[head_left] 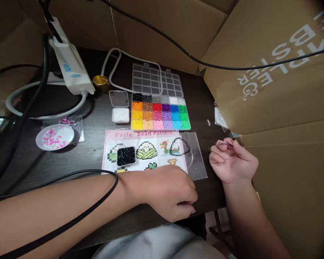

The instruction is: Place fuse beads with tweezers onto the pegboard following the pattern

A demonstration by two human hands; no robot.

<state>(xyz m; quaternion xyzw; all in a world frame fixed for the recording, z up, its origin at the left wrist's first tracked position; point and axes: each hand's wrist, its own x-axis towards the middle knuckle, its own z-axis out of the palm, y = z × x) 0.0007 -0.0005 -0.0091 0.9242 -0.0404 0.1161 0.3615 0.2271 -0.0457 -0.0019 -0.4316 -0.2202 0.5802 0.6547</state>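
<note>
My left hand (172, 190) rests at the table's front edge with its fingers curled in, and I see nothing in it. Palm up at the right, my right hand (233, 162) has its fingers bent towards the thumb. A small dark sliver shows between them, too small to name. Between the hands and the bead case lies a printed bead pattern sheet (148, 138). On it stand an open box of black beads (126, 156) and a loop of small black beads (170, 147), which reaches over a clear pegboard (198, 154) with a thin curved clear strand.
Behind the sheet lies an open case of coloured beads (162, 112), beside a small box of white beads (120, 115). A white dish (54, 137) holds pink and white beads. A power strip (72, 68), a gold cup (100, 81), and cables stand left; cardboard walls (286, 108) enclose the table.
</note>
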